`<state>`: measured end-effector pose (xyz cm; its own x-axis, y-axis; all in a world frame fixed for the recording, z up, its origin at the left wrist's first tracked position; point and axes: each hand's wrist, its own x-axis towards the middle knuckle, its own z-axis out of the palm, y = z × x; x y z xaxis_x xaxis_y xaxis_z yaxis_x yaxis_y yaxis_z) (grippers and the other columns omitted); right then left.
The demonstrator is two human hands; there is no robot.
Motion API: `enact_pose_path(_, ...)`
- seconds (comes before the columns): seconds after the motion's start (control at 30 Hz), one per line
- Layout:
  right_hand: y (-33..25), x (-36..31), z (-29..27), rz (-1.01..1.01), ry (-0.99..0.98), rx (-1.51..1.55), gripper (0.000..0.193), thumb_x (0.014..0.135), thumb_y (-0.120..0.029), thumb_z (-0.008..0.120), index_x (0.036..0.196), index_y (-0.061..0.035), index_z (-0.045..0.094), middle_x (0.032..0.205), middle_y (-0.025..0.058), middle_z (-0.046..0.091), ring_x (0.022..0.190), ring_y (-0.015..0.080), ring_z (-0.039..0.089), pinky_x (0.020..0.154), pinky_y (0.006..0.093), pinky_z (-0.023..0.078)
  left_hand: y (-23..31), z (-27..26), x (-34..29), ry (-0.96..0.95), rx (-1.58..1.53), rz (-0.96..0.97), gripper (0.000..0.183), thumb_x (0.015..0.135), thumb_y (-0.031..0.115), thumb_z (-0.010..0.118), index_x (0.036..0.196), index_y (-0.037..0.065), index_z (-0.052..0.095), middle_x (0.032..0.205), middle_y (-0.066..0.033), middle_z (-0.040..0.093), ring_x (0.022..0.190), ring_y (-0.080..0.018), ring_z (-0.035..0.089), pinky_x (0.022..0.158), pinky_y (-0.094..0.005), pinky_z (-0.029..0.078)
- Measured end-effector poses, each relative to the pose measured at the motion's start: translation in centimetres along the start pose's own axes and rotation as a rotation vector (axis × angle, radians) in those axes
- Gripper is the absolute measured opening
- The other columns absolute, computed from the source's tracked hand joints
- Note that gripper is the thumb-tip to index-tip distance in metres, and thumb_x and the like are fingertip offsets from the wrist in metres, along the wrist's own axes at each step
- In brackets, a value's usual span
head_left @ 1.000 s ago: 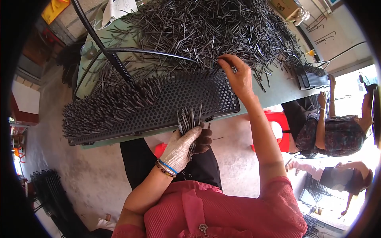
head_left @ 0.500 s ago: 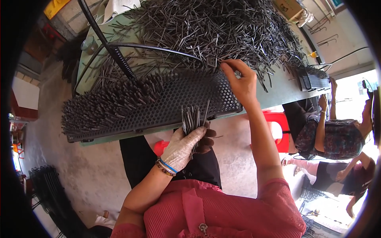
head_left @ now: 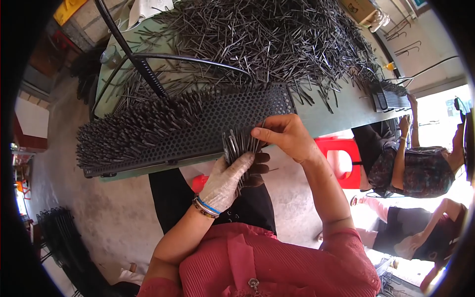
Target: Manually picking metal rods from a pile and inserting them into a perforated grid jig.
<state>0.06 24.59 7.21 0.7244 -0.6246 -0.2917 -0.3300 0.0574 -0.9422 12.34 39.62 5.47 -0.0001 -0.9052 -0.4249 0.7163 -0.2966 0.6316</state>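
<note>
A bundle of thin black strips (head_left: 236, 143) stands upright in my gloved left hand (head_left: 230, 178), whose fingers are wrapped round it. Bracelets circle that wrist. My bare right hand (head_left: 284, 134) is at the top of the bundle, thumb and forefinger pinching one dark strip at its right edge. Just beyond both hands lies a long black perforated panel (head_left: 232, 111). Its left part is packed with upright black strips (head_left: 143, 128), while open holes show on the right part. My right hand covers the panel's near right corner.
A big heap of loose black strips (head_left: 267, 39) covers the green table (head_left: 321, 116). A black bent frame (head_left: 131, 52) rises over the panel's left half. Clear cup (head_left: 111, 57) at the far left; red stool (head_left: 341, 161) at right. Two other people (head_left: 415, 171) work on the right.
My right hand has come back from the panel's far right edge to the bundle and now pinches a strip there. My left hand stays nearly in place, still gripping the bundle.
</note>
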Motion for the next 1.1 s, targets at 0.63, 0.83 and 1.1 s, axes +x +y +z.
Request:
enact_pose_path(0.63, 0.5, 6.2, -6.1, -0.553, 0.799, -0.33, 0.018, 0.085, -0.012, 0.071, 0.095, 0.0016, 0.067, 0.08, 0.0101, 0.07, 0.071, 0.0128, 0.067, 0.067, 0.0256, 0.051, -0.8, -0.7, 0.5, 0.065, -0.051, -0.092, 0.027, 0.094, 0.012, 0.052, 0.118, -0.001, 0.056, 0.103, -0.0141, 0.067, 0.084, -0.02, 0.068, 0.068, -0.0298, 0.057)
enact_pose_path(0.83, -0.3, 6.1, -5.4, -0.625, 0.732, -0.528, 0.014, 0.084, -0.011, 0.071, 0.094, -0.0013, 0.066, 0.08, 0.0111, 0.07, 0.069, 0.0173, 0.068, 0.064, 0.0273, 0.052, -0.5, -0.9, 0.6, 0.081, -0.053, -0.096, 0.027, 0.094, 0.012, 0.056, 0.118, -0.001, 0.055, 0.102, -0.016, 0.066, 0.082, -0.0206, 0.068, 0.067, -0.0305, 0.058)
enact_pose_path(1.1, 0.4, 6.6, -5.1, -0.632, 0.604, -0.571, 0.016, 0.081, -0.012, 0.072, 0.092, -0.0005, 0.067, 0.083, 0.0129, 0.069, 0.073, 0.0244, 0.067, 0.068, 0.0326, 0.052, -0.6, -1.2, 0.7, 0.033, -0.06, -0.097, 0.025, 0.094, 0.014, 0.056, 0.114, 0.0, 0.057, 0.101, -0.0156, 0.067, 0.081, -0.0199, 0.068, 0.066, -0.0297, 0.058)
